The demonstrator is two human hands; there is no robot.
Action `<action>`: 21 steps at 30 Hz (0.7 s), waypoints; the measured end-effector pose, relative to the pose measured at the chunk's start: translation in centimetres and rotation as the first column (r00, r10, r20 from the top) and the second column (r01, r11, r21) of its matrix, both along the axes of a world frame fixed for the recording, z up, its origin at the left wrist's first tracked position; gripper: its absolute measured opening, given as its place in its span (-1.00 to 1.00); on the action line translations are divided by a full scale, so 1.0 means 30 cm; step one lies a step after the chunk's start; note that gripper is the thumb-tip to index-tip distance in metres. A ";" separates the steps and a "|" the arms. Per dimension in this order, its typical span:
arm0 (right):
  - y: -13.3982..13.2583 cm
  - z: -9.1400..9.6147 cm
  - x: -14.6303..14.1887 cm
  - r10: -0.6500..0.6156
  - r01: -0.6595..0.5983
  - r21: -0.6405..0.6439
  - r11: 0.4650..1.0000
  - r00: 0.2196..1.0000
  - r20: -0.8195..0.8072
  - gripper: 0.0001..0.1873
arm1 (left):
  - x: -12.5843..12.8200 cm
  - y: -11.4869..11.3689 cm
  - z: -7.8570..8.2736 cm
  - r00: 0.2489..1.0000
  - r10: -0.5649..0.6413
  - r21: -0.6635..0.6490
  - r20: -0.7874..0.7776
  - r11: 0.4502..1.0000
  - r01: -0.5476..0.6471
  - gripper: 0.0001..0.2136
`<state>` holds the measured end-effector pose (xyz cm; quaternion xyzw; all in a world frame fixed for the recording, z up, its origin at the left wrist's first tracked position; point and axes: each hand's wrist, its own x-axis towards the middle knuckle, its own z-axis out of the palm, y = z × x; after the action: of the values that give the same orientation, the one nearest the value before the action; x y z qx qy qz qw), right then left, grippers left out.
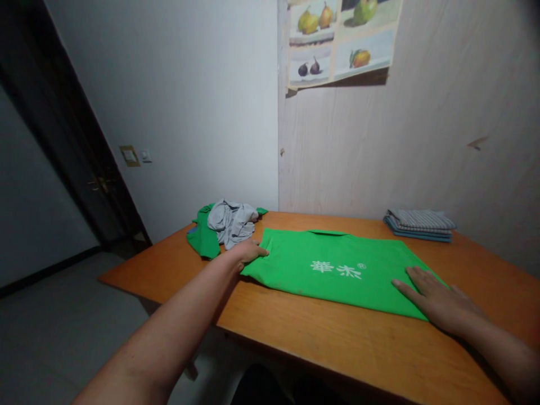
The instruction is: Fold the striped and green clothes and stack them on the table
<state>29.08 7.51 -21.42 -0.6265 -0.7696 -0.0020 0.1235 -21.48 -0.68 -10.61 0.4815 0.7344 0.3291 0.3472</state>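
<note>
A bright green shirt [333,267] with white print lies flat and partly folded across the wooden table [346,343]. My left hand [248,251] reaches far out and rests on the shirt's left edge, fingers extended along the fold. My right hand [436,298] lies flat, fingers spread, on the shirt's right end near the table's front.
A crumpled pile of grey and green clothes [225,225] sits at the table's far left corner. A stack of folded striped cloths [419,224] lies at the back right by the wall. A fruit poster [337,39] hangs above. A dark door [63,146] stands at left.
</note>
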 end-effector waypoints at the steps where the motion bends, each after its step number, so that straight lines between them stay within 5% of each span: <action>1: 0.000 0.002 -0.002 -0.006 0.006 -0.020 1.000 1.000 0.010 -0.03 | 0.001 0.002 -0.003 0.999 -0.004 -0.009 0.053 1.000 0.004 -0.80; 10: -0.005 0.009 -0.016 -0.022 0.022 -0.032 0.999 1.000 0.017 -0.03 | -0.007 0.023 -0.028 0.905 -0.016 -0.024 0.425 0.999 0.029 -0.78; 21: -0.025 0.026 -0.031 -0.023 0.024 -0.044 0.999 0.999 0.022 -0.02 | 0.019 0.027 -0.017 0.800 0.043 -0.069 0.599 0.998 -0.002 -0.88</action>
<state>28.16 6.75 -20.64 -0.6382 -0.7631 0.0069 0.1015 -20.91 0.12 -11.12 0.3323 0.6030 0.4445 0.5730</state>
